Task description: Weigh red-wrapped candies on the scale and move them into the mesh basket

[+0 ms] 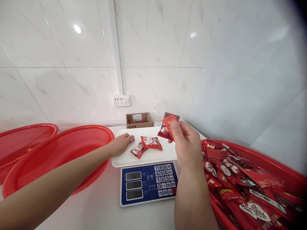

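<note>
Over the scale's white tray (pixel 146 159), my right hand (pixel 188 140) is closed in a pinch on small snack packets (pixel 165 130), one bright red and one dark red. My left hand (pixel 121 144) rests at the left part of the tray, fingers curled down over a small red packet (pixel 132 140) of which only an edge shows. Between the hands, two red printed snack packets lie on the tray: a wider packet (pixel 152 142) and a narrower packet (pixel 137 150) touching it. The blue keypad panel (pixel 148 183) of the scale faces me.
A red basket (pixel 254 148) heaped with red snack packets (pixel 242 179) stands at the right. Red perforated baskets (pixel 79 135) stand at the left. Behind the tray are a cardboard box (pixel 144 123) and a clear plastic bottle (pixel 156 115), against a tiled wall (pixel 163 86).
</note>
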